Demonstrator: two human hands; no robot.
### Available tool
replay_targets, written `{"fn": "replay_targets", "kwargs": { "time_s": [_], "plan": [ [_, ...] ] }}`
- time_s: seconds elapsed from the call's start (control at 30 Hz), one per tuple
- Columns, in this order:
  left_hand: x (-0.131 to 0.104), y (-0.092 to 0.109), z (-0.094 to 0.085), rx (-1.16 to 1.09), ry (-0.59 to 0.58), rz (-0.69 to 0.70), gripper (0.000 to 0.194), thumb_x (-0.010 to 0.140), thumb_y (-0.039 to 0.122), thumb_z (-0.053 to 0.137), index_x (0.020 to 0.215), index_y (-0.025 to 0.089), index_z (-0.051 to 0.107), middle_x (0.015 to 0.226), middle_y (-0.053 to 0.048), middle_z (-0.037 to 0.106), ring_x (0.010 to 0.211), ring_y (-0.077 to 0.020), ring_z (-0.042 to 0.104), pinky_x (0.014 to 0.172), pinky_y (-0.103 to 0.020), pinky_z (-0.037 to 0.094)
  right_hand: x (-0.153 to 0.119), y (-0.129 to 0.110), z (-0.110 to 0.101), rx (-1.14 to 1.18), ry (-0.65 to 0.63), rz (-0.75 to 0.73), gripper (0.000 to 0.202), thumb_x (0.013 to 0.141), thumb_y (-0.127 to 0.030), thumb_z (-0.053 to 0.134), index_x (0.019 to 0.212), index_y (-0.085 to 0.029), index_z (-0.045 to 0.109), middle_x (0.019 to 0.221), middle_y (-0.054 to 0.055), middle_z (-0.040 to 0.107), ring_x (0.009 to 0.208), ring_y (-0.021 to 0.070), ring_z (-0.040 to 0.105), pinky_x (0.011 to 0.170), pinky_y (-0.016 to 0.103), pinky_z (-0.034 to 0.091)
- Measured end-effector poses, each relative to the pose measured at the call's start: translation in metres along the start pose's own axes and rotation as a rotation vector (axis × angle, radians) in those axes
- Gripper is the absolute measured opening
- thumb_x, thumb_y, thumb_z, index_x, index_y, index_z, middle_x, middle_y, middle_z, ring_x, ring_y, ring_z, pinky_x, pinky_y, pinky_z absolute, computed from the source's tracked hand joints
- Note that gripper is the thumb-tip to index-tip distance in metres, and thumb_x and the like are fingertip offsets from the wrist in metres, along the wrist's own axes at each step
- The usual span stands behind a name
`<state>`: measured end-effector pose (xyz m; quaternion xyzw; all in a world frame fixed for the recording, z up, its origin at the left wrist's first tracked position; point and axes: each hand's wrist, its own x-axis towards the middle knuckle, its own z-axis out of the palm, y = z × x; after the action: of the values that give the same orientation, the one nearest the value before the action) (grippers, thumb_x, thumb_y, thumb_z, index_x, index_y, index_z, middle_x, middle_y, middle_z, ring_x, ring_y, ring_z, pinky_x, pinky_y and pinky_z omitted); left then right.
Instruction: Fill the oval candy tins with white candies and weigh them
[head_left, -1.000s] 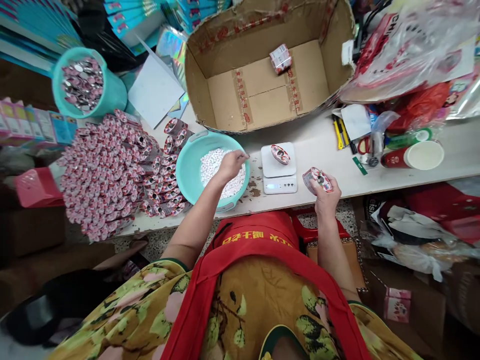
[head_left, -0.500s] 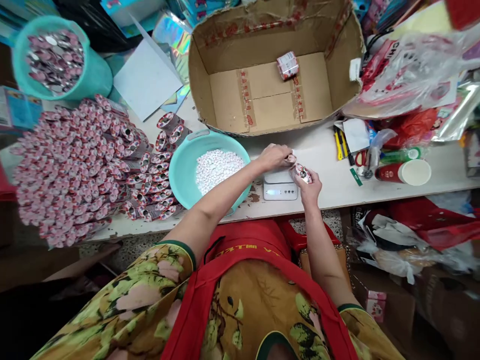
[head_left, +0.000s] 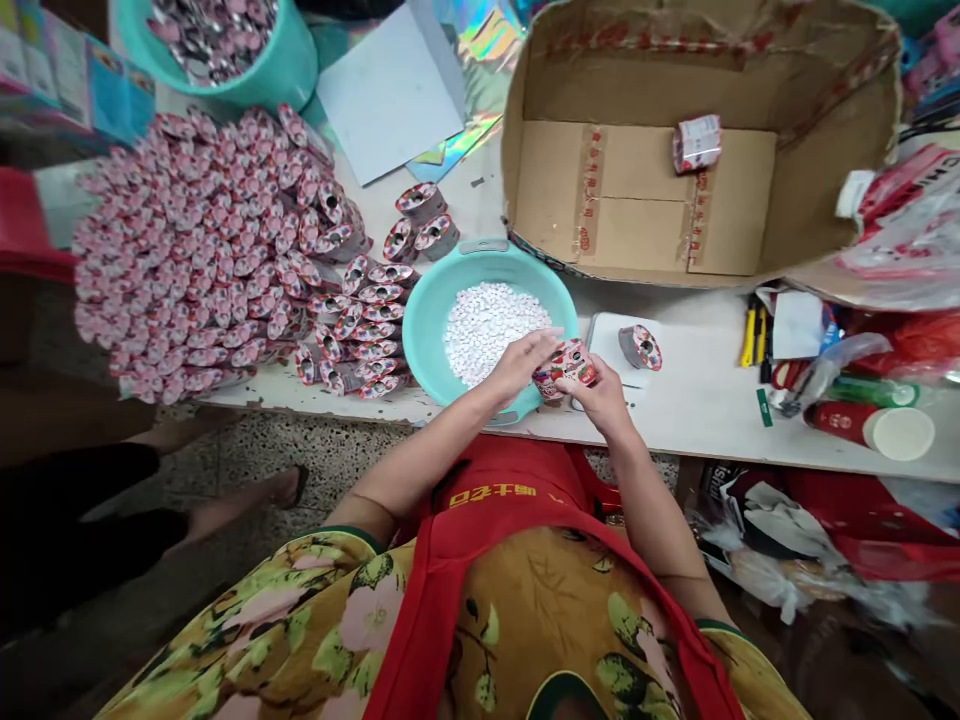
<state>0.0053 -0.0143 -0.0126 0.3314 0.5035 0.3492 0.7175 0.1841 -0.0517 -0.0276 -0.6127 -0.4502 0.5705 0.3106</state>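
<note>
Over the right rim of a turquoise basin, which holds many small white tablet-like sweets, my two hands are together at a small red-and-white printed pouch. My right hand grips its right side. My left hand is closed against its left side, with the fingertips partly hidden. Just right of them, a pouch with a dark round opening lies tilted on a white digital scale, whose front is covered by my right hand.
Many similar pouches are massed at left, with several open ones beside the basin. Behind stands a cardboard box with one pouch inside. A turquoise bucket, cutters and a paper cup are also there.
My hands have moved from above the scale to the basin's right rim. One pouch now rests on the scale. The camera view has shifted left.
</note>
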Motion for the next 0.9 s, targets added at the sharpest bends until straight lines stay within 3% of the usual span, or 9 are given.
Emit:
{"fn": "replay_targets", "kwargs": {
  "time_s": [0.1, 0.27, 0.43, 0.53, 0.63, 0.73, 0.8, 0.83, 0.9],
  "plan": [
    [-0.001, -0.005, -0.017, -0.321, 0.052, -0.15, 0.063, 0.084, 0.07, 0.062, 0.105, 0.012, 0.073, 0.104, -0.014, 0.074, 0.099, -0.0237, 0.068, 0.09, -0.035, 0.052, -0.002, -0.007, 0.019, 0.065, -0.03, 0.108, 0.056, 0.059, -0.051, 0.088, 0.1, -0.019, 0.066, 0.086, 0.001, 0.071, 0.076, 0.0175, 0.062, 0.073, 0.032, 0.055],
    [0.004, -0.008, -0.039, -0.473, 0.104, -0.306, 0.049, 0.085, 0.059, 0.07, 0.087, 0.01, 0.073, 0.084, -0.012, 0.073, 0.078, -0.0186, 0.068, 0.077, -0.03, 0.053, 0.007, -0.002, 0.035, 0.038, 0.032, 0.18, 0.054, 0.055, -0.047, 0.091, 0.093, -0.018, 0.066, 0.082, 0.0, 0.072, 0.069, 0.0157, 0.061, 0.066, 0.029, 0.053],
    [0.004, -0.007, -0.062, -0.494, 0.073, -0.275, 0.029, 0.085, 0.039, 0.073, 0.094, 0.012, 0.073, 0.084, -0.008, 0.071, 0.076, -0.0157, 0.065, 0.075, -0.029, 0.052, 0.009, 0.007, 0.052, 0.119, 0.053, 0.14, 0.058, 0.051, -0.044, 0.093, 0.097, -0.02, 0.066, 0.089, 0.001, 0.075, 0.075, 0.0176, 0.066, 0.072, 0.032, 0.057],
    [-0.002, 0.004, -0.078, -0.172, 0.095, -0.115, 0.023, 0.089, 0.036, 0.066, 0.097, 0.016, 0.074, 0.08, -0.004, 0.067, 0.074, -0.0144, 0.061, 0.075, -0.028, 0.049, 0.012, 0.011, 0.06, 0.227, 0.117, 0.076, 0.063, 0.05, -0.042, 0.094, 0.101, -0.021, 0.065, 0.099, 0.004, 0.076, 0.087, 0.0213, 0.071, 0.083, 0.037, 0.059],
    [-0.014, 0.02, -0.087, 0.336, 0.08, 0.151, 0.021, 0.088, 0.039, 0.067, 0.1, 0.025, 0.076, 0.092, -0.005, 0.071, 0.09, -0.0202, 0.063, 0.084, -0.032, 0.048, 0.021, 0.011, 0.072, 0.261, 0.189, 0.022, 0.062, 0.051, -0.039, 0.095, 0.101, -0.022, 0.063, 0.1, 0.004, 0.075, 0.09, 0.0211, 0.071, 0.087, 0.038, 0.059],
    [-0.022, 0.031, -0.09, 0.767, -0.024, 0.269, 0.012, 0.085, 0.036, 0.071, 0.094, 0.029, 0.076, 0.095, -0.007, 0.072, 0.099, -0.0253, 0.063, 0.083, -0.033, 0.046, 0.036, 0.004, 0.09, 0.23, 0.133, -0.041, 0.06, 0.051, -0.039, 0.095, 0.099, -0.022, 0.063, 0.094, 0.002, 0.073, 0.086, 0.0196, 0.07, 0.087, 0.038, 0.059],
    [-0.02, 0.039, -0.097, 0.92, -0.044, 0.302, 0.01, 0.088, 0.033, 0.068, 0.091, 0.027, 0.076, 0.093, -0.008, 0.072, 0.095, -0.0253, 0.063, 0.078, -0.033, 0.045, 0.045, -0.006, 0.103, 0.211, 0.089, -0.101, 0.063, 0.054, -0.041, 0.094, 0.105, -0.023, 0.062, 0.105, 0.004, 0.072, 0.096, 0.0211, 0.07, 0.093, 0.04, 0.058],
    [-0.018, 0.045, -0.105, 0.949, -0.008, 0.325, 0.011, 0.09, 0.033, 0.066, 0.092, 0.027, 0.075, 0.094, -0.008, 0.073, 0.092, -0.0247, 0.063, 0.077, -0.033, 0.044, 0.048, -0.012, 0.107, 0.189, 0.088, -0.131, 0.067, 0.055, -0.041, 0.094, 0.111, -0.025, 0.061, 0.116, 0.006, 0.069, 0.106, 0.0225, 0.069, 0.098, 0.042, 0.056],
    [-0.01, 0.063, -0.129, 0.992, 0.173, 0.338, 0.017, 0.094, 0.034, 0.06, 0.094, 0.024, 0.074, 0.099, -0.009, 0.073, 0.091, -0.0239, 0.063, 0.079, -0.034, 0.044, 0.053, -0.026, 0.107, 0.121, 0.127, -0.188, 0.076, 0.059, -0.041, 0.092, 0.125, -0.029, 0.056, 0.138, 0.008, 0.058, 0.126, 0.0247, 0.061, 0.108, 0.045, 0.051]
  ]
}}
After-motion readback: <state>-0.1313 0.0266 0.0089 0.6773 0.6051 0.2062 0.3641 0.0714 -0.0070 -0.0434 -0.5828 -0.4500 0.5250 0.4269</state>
